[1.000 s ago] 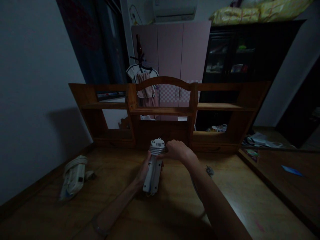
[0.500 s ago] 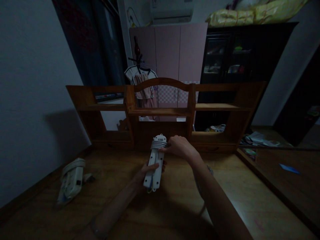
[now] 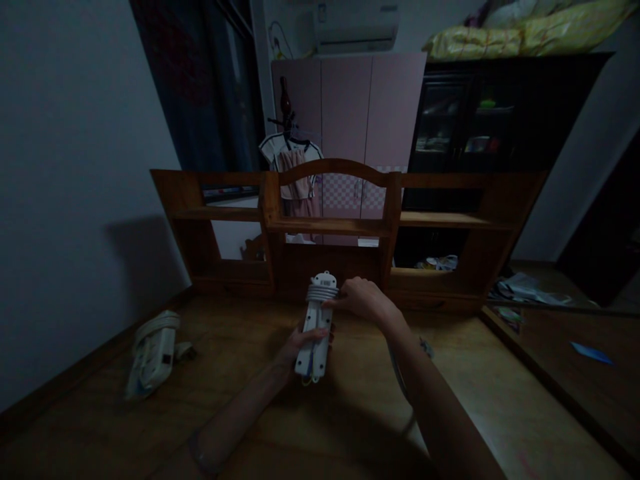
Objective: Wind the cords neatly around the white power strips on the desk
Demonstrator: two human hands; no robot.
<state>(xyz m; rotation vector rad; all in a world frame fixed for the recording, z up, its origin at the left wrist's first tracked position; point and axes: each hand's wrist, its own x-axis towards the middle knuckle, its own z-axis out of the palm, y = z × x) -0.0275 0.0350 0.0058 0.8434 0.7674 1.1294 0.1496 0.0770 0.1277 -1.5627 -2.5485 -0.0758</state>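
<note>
A white power strip (image 3: 314, 353) is tilted above the wooden desktop, its screwed underside facing me. My left hand (image 3: 300, 343) is wrapped round its lower half, thumb across the underside. Several turns of grey-white cord (image 3: 321, 293) circle its upper part. My right hand (image 3: 363, 297) pinches the cord at the right edge of these turns. The free length of cord (image 3: 397, 370) hangs behind my right forearm, and a plug-like end (image 3: 426, 347) shows to the right of it. At the left lies a second power strip (image 3: 155, 353) with its own cord wound round it.
A wooden shelf unit (image 3: 327, 229) stands along the desktop's (image 3: 240, 413) far edge. The white wall (image 3: 65, 200) rises at the left. A raised wooden edge (image 3: 540, 380) borders the right side, with a blue sheet (image 3: 591, 353) and plastic bags (image 3: 530, 290) beyond it.
The whole view has shifted slightly, so the scene sits farther right. Both hands keep their hold on the power strip and cord, with little visible change in the windings.
</note>
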